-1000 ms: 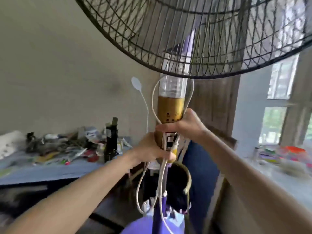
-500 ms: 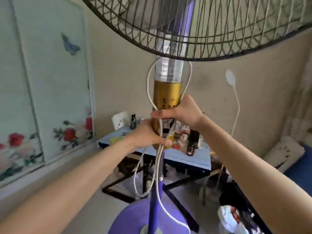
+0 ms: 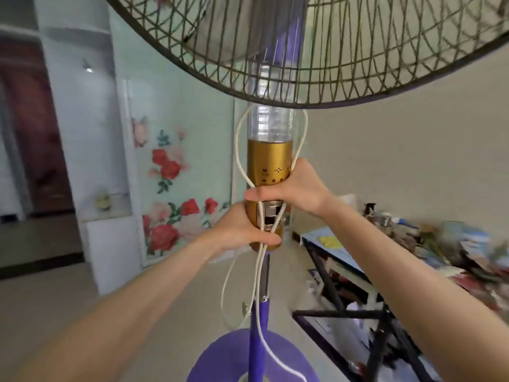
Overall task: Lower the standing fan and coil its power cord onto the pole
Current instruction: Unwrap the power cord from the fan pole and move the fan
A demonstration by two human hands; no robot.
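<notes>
The standing fan stands upright in front of me, its dark wire cage (image 3: 316,51) filling the top of the view. Below the cage comes a clear section, then a gold control column (image 3: 268,164), a grey inner pole and a purple pole (image 3: 257,334) on a round purple base (image 3: 220,359). My right hand (image 3: 297,188) grips the gold column. Just beneath it my left hand (image 3: 242,230) wraps the column's lower end. The white power cord (image 3: 239,139) loops up around the clear section, crosses under both hands and hangs down along the pole.
A low blue table (image 3: 338,252) with black crossed legs, piled with clutter, stands at the right. A wall panel painted with red flowers (image 3: 170,166) lies behind the fan. A doorway (image 3: 33,133) opens at the far left. Pale floor surrounds the base.
The room behind has swept sideways: the cluttered table went from left to right and the flower panel came into view. Both hands have kept their grip on the gold column.
</notes>
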